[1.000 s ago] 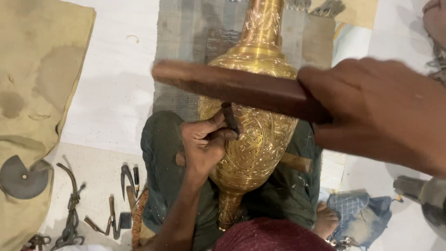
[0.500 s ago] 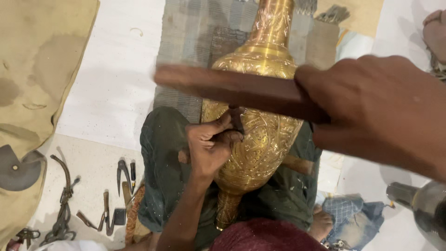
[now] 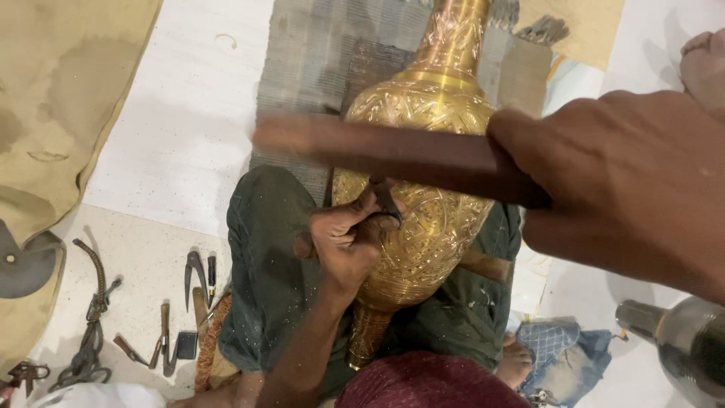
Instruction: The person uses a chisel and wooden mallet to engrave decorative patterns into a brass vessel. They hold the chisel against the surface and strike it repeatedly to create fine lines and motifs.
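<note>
A large engraved brass vase (image 3: 430,128) lies across my lap, its neck pointing away from me. My left hand (image 3: 343,242) pinches a small dark chisel (image 3: 387,200) against the vase's belly. Close to the camera, my right hand (image 3: 627,181) grips a brown wooden stick (image 3: 393,151), held level above the chisel and blurred by motion. My legs in dark green trousers (image 3: 264,257) sit under the vase.
Several small metal tools (image 3: 189,279) and a rope with a hook (image 3: 94,302) lie on the white floor at left. A tan cloth (image 3: 53,91) covers the far left. A grey woven mat (image 3: 317,60) lies under the vase. A steel vessel (image 3: 680,340) stands at lower right.
The wooden stick has stayed above the chisel and shifted slightly. The view has drifted a little. My left hand keeps the chisel at the same spot on the vase.
</note>
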